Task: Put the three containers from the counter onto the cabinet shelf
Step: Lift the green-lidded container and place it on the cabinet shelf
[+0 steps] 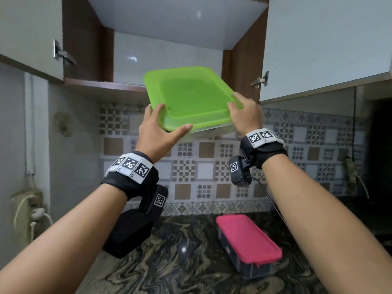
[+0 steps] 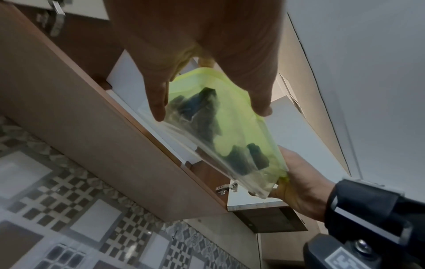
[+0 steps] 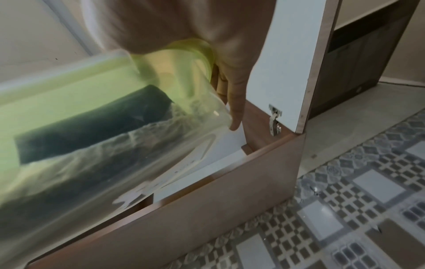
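Observation:
A clear container with a green lid (image 1: 191,98) is tilted in the air just in front of the open cabinet's shelf edge (image 1: 101,87), with dark items showing inside it (image 2: 230,127). My left hand (image 1: 163,126) grips its near left corner, thumb along the lid's front rim. My right hand (image 1: 244,113) grips the near right corner (image 3: 103,109), fingers down the side wall. A dark container with a pink lid (image 1: 248,238) lies on the marbled counter (image 1: 180,262) below, to the right. No other container is in view.
Both white cabinet doors stand open, left door (image 1: 27,35) and right door (image 1: 328,43), each with a metal hinge. Behind is a patterned tile backsplash (image 1: 201,166). A socket box with cords (image 1: 31,209) hangs on the left wall.

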